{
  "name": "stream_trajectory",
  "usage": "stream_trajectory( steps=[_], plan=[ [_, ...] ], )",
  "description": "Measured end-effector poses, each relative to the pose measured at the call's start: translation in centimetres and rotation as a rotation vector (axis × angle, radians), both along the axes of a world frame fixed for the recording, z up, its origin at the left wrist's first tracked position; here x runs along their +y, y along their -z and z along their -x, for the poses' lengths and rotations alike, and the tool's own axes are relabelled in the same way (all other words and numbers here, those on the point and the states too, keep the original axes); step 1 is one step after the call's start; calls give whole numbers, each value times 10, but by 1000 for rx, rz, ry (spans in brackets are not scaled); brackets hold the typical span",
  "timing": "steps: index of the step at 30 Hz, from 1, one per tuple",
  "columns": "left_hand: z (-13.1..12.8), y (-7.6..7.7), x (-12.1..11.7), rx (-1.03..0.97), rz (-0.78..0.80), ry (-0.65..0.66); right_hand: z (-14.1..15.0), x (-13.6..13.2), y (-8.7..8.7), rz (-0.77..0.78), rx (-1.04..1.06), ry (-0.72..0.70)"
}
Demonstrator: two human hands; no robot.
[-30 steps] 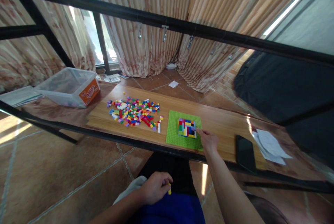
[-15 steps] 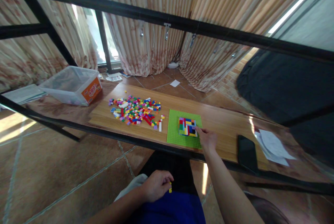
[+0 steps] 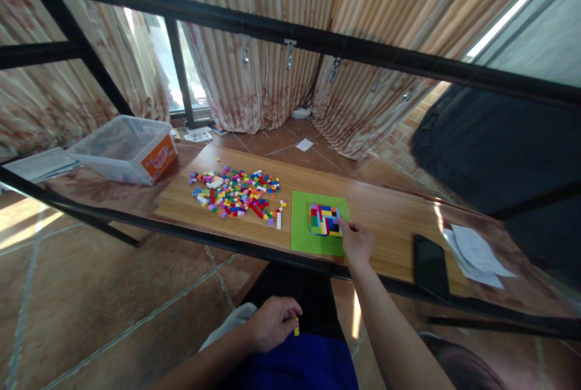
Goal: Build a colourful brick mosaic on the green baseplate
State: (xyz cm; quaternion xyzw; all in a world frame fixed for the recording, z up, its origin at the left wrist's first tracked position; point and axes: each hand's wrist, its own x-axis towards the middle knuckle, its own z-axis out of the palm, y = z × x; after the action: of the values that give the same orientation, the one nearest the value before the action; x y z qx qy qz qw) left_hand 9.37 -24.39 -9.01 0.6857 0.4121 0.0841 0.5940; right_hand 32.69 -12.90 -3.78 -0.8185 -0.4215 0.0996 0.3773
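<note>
My right hand [image 3: 357,240] rests on the right edge of the green baseplate [image 3: 303,228], fingertips touching the block of coloured bricks [image 3: 324,220] built on it. The fingers are curled together; whether they pinch a brick is hidden. My left hand [image 3: 272,323] hangs low over my lap, below the table edge, pinching a small yellow brick [image 3: 296,330]. A pile of loose coloured bricks [image 3: 236,191] lies on the wooden table [image 3: 390,220] left of the baseplate.
A clear plastic bin [image 3: 124,149] with an orange label stands at the far left. A black phone [image 3: 430,267] and white papers [image 3: 474,247] lie at the right. A black metal frame bar [image 3: 290,36] crosses the view above. Curtains hang behind.
My right hand has slid slightly left and closer to the brick block. The left hand stays in my lap with the yellow brick. The view has shifted a little.
</note>
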Motion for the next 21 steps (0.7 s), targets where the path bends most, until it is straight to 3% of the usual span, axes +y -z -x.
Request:
stream_trajectory(
  steps=[12,21],
  plan=[
    [0,1,-1,-14,3,-6,-2,-2,-2,56,-3,-54],
    [0,0,-1,-21,8,-12,-21,8,3,73,145,-84]
  ],
)
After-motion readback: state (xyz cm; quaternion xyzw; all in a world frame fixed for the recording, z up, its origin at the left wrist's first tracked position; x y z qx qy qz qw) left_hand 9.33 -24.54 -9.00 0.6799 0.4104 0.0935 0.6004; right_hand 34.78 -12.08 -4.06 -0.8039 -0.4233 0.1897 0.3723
